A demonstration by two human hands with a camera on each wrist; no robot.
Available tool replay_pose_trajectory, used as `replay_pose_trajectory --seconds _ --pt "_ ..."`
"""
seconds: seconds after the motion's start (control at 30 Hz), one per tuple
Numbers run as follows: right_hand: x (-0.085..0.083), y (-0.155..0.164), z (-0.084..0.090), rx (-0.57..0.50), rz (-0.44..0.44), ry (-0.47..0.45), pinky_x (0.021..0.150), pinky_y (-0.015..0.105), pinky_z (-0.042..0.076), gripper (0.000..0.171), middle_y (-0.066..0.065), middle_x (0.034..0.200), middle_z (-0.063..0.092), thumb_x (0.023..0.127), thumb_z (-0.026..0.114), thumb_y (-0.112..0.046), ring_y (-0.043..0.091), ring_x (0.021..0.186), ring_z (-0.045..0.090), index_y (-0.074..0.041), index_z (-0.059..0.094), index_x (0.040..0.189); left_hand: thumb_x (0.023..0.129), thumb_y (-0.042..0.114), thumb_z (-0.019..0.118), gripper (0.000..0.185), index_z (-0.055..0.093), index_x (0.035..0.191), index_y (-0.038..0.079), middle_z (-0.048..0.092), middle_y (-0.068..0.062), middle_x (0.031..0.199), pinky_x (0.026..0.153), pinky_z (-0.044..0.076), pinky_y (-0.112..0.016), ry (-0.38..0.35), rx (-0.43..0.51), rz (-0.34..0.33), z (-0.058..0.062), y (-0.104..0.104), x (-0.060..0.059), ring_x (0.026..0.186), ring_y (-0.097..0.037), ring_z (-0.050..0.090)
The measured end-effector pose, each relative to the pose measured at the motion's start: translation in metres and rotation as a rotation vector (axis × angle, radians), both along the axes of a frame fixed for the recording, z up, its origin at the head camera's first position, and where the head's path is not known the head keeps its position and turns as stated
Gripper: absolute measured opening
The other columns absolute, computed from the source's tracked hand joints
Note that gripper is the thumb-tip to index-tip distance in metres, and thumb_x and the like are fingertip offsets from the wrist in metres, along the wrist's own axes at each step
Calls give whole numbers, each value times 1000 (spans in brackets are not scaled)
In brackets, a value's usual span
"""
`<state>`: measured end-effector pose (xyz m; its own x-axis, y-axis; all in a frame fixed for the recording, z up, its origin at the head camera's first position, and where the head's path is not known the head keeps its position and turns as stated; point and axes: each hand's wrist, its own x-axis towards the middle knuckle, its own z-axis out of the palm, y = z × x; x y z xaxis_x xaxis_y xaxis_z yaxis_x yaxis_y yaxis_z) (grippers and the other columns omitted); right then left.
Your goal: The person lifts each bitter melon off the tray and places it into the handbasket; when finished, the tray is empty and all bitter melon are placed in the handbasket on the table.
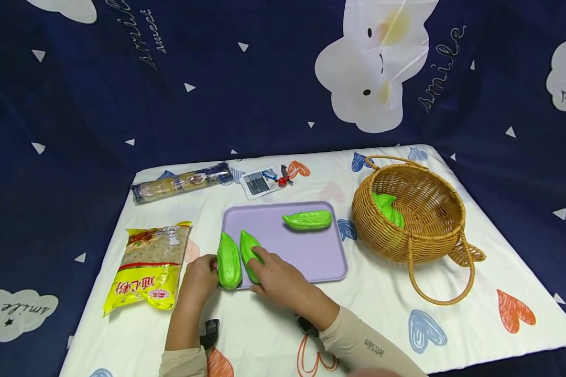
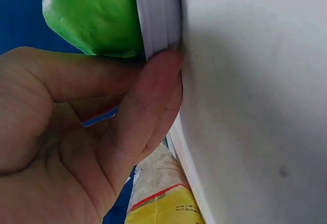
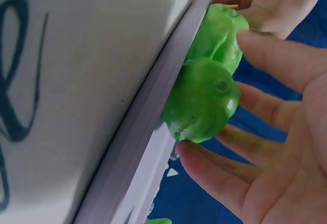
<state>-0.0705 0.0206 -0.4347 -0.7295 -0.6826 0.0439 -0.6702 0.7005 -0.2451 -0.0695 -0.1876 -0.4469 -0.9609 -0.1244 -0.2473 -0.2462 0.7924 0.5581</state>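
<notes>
A lilac tray lies on the table with three green bitter melons on it. At its left edge my left hand pinches the rim, thumb and fingertips meeting at the tray edge in the left wrist view. Just inside that edge lies the leftmost bitter melon. My right hand grips the bitter melon beside it, its fingers spread round the near end. Those two melons sit side by side, tips pointing away. The third bitter melon rests crosswise at the tray's far right.
Right of the tray stands a wicker basket with green bitter melons inside and its handle hanging forward. A yellow bag of pasta lies to the left. Behind are a long noodle packet and a small white pouch.
</notes>
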Motion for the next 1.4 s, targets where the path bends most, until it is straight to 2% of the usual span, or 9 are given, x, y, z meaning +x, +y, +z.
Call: replay_pose_trajectory --seconds 0.17,0.4,0.57,0.7,0.87,1.0,1.13,1.27,1.4 --pt "-3 2 0 -70 -70 -29 78 36 55 32 16 141 44 89 70 -24 31 105 63 -14 54 114 88 1 56 34 59 120 -11 63 -22 102 81 47 -47 -10 7 0 1 1 -1 88 -32 54" --pt "-6 8 -3 -108 -95 -18 77 36 55 34 16 136 50 86 71 -19 28 100 65 -14 55 116 88 0 56 32 60 118 -11 63 -22 101 82 47 -47 1 -5 -3 0 1 0 87 -33 53" --pt "-9 17 -2 -193 -95 -8 77 32 53 34 11 126 58 83 71 -16 21 94 64 -9 59 114 89 1 56 33 59 119 -11 63 -22 101 82 46 -47 -4 4 -2 0 1 2 88 -33 53" --pt "-9 28 8 -281 -98 -2 75 30 52 33 8 122 60 82 71 -14 17 89 61 -7 60 112 89 1 55 32 59 119 -11 63 -22 101 81 46 -47 -3 5 -1 -1 -1 1 88 -33 53" --pt "-7 49 30 -404 -145 47 78 33 55 33 11 128 59 80 72 -10 23 98 64 -7 60 111 89 1 56 32 59 119 -11 63 -21 100 79 47 -46 0 10 0 -2 -1 1 87 -32 53" --pt "-7 73 50 -498 -240 156 82 35 56 34 14 132 57 80 73 -12 29 104 65 -7 61 111 89 1 56 32 59 119 -11 63 -21 100 79 47 -46 2 5 1 -4 -1 1 87 -32 54" --pt "-12 105 65 -628 -388 286 90 40 53 36 15 135 55 79 74 -8 31 111 62 -1 60 111 89 1 56 32 59 119 -11 63 -21 100 80 47 -46 5 2 -1 -4 -1 1 87 -32 54" --pt "-20 140 67 -756 -555 400 91 44 52 36 17 137 52 78 72 0 35 118 56 6 59 111 90 2 56 33 59 120 -11 63 -23 102 81 47 -47 -5 5 -1 -2 0 1 88 -33 54" --pt "-28 170 62 -773 -709 459 87 48 52 33 17 137 52 79 69 2 37 120 54 8 58 110 91 2 56 34 57 122 -11 63 -23 104 81 47 -47 -21 11 -1 -1 0 1 89 -33 54"
